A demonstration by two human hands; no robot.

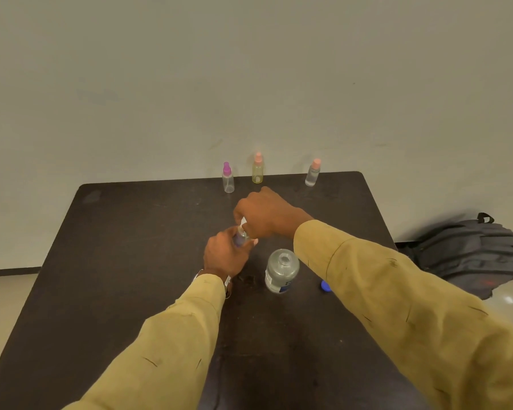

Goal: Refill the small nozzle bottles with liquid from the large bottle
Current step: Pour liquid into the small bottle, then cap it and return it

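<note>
Head view, looking down on a dark, matte rectangular table [116, 261] set against a pale wall. Its far edge runs close to the wall and its rounded far-right corner overhangs the floor. There a grey fabric backpack [468, 255] lies well apart from the work.

The large clear plastic bottle with a white-and-blue label [280, 272] stands upright near mid-table with its mouth open, probably left uncapped so it is ready to pour. It sits just beside the right forearm in its mustard sleeve, and a careless sweep of that arm could tip it.

The left hand [224, 255] wraps round the body of a small clear nozzle bottle [241, 236], apparently to steady it against twisting. The right hand [264, 216] curls over the bottle from above and pinches its white nozzle top [243, 221]. I cannot tell whether the top is coming off or going on.

Three more small bottles stand in a row at the far edge, out of the arms' way: a clear one with a magenta top [228, 179], a yellow-tinted one with a peach top [258, 170] and a clear one with a peach top [313, 173]. They are close to the edge, so reaching for them calls for care.

The round blue screw cap [325, 286] lies by the large bottle, partly hidden by the right sleeve. The left half of the table offers open room for setting things down.
</note>
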